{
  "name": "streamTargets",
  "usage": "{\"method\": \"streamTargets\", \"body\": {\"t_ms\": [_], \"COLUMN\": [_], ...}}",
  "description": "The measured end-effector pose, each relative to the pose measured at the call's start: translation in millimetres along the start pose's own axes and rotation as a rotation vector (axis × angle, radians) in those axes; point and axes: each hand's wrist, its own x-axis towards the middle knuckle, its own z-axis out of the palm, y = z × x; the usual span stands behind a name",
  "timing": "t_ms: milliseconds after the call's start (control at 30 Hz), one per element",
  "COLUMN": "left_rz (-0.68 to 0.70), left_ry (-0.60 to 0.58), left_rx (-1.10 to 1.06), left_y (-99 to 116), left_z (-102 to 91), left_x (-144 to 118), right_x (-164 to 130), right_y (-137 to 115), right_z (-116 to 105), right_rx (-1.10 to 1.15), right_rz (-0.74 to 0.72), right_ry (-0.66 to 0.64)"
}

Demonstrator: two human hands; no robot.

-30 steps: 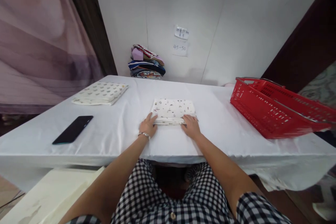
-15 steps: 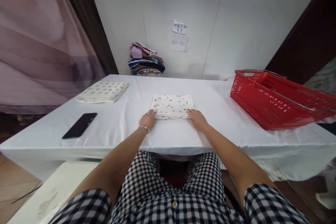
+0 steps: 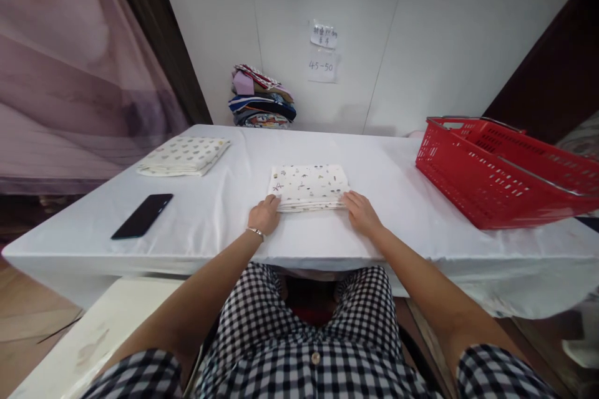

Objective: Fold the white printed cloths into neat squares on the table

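Your left hand (image 3: 265, 214) and right hand (image 3: 362, 212), fingers loosely bent, touch the near corners of one folded patterned cloth (image 3: 309, 182); the thumbs are hard to make out, so I cannot tell whether either pinches it. The cloth lies mid-table, set back from your front edge, with white table (image 3: 388, 168) showing on both sides. Leftward lie one phone (image 3: 143, 216) and one dotted cloth (image 3: 187, 154); rightward, one red basket (image 3: 505, 181), cut off by the view. Beyond the far edge rises one fabric stack (image 3: 262, 103), beside two wall notes (image 3: 322, 67).
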Motion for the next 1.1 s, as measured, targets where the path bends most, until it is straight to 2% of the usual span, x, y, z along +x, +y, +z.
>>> {"method": "streamTargets", "body": {"t_ms": [133,267,333,533,700,833,933,1100], "left_rz": [0.039,0.246,0.291,0.247,0.266,0.303,0.273,0.234], "left_ry": [0.089,0.109,0.092,0.092,0.140,0.133,0.120,0.215], "left_rx": [0.056,0.050,0.033,0.031,-0.018,-0.082,-0.130,-0.272], "left_y": [-0.6,-5.5,-6.4,-3.9,-15.6,-22.2,-18.1,-10.1], "left_z": [-0.5,5.7,7.9,4.5,6.6,7.2,3.7,5.0], "left_x": [-2.4,0.9,5.8,18.4,6.5,-5.2,-9.4,-14.1], "right_x": [14.1,24.0,28.4,37.2,18.3,2.1,4.0,16.1], "right_y": [-8.5,-5.2,-3.9,-5.3,-14.7,-20.7,-23.1,-31.6], "right_z": [0.9,1.7,2.5,-2.9,-4.7,-0.9,-4.6,-16.1], "right_rx": [0.000,-0.072,-0.110,-0.171,-0.136,-0.082,-0.061,0.078], "right_rz": [-0.026,-0.011,-0.022,-0.044,-0.069,-0.085,-0.038,0.017], "right_ry": [-0.118,-0.179,-0.182,-0.151,-0.054,-0.070,-0.116,-0.130]}}
